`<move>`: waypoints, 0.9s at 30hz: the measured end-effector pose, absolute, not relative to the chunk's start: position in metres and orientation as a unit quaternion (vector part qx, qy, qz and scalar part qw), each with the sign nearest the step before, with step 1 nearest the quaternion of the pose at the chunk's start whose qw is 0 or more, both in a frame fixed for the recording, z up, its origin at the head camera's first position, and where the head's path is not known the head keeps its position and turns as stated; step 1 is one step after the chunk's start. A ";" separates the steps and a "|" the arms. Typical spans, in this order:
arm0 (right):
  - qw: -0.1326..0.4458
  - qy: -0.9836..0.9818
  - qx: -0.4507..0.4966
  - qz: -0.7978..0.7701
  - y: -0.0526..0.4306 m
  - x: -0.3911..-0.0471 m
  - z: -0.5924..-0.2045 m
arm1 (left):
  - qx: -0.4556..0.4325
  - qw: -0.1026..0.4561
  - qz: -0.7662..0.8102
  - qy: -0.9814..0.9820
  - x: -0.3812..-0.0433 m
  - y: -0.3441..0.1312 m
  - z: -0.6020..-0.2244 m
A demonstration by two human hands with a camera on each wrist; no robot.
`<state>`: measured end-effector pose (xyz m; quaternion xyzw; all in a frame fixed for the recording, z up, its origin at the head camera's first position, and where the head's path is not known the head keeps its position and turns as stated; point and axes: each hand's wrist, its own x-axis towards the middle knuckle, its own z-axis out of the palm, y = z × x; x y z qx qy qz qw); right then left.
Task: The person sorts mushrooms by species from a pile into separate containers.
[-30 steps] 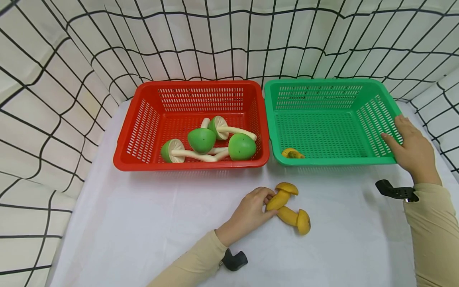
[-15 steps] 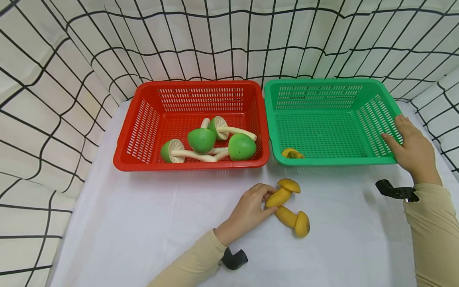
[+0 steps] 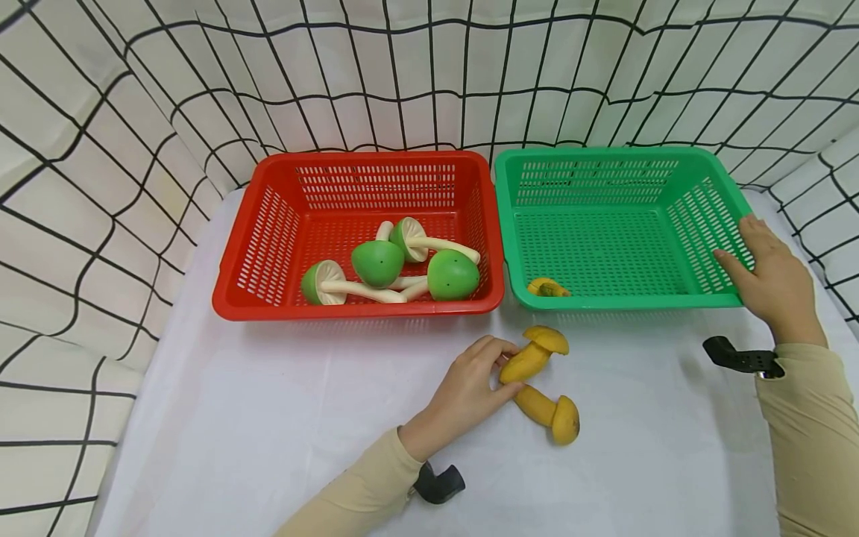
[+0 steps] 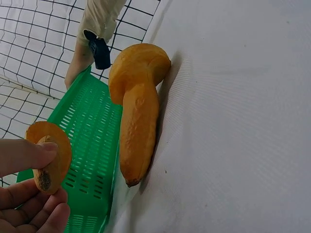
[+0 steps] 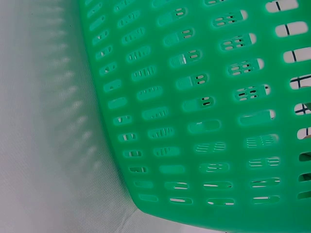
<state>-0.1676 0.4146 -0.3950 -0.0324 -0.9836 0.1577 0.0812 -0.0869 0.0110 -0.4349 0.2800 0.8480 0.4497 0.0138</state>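
Note:
A yellow toy mushroom (image 3: 526,362) is pinched by its stem in my left hand (image 3: 470,384). In the left wrist view the thumb presses on the stem of this mushroom (image 4: 60,162), with the fingers behind. A second yellow mushroom (image 3: 554,415) lies on the white cloth just below, near the thumb; its cap points right. My right hand (image 3: 778,280) holds the right rim of the green basket (image 3: 624,301), thumb over the inner side; its other fingers are partly hidden. The right wrist view is filled by the basket's slotted side wall (image 5: 170,116).
Left of the green basket stands a red basket (image 3: 356,312) with several green-capped mushrooms (image 3: 378,262). Another yellow piece (image 3: 546,287) lies in the green basket's near left corner, partly hidden by the rim. Black-lined white curtain (image 3: 429,82) surrounds the table's back and sides.
My left hand has moved slightly away from me with its mushroom, tilting the cap toward the green basket. The second mushroom shifted slightly down and left. The right hand has stayed put.

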 end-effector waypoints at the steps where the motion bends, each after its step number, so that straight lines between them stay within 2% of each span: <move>1: 0.081 -0.984 -0.033 0.158 0.415 -0.168 -0.395 | 0.280 0.013 0.450 0.848 -0.087 0.011 -0.434; 27: 0.079 -0.984 -0.029 0.156 0.414 -0.167 -0.394 | 0.304 -0.002 0.464 0.832 -0.091 0.012 -0.414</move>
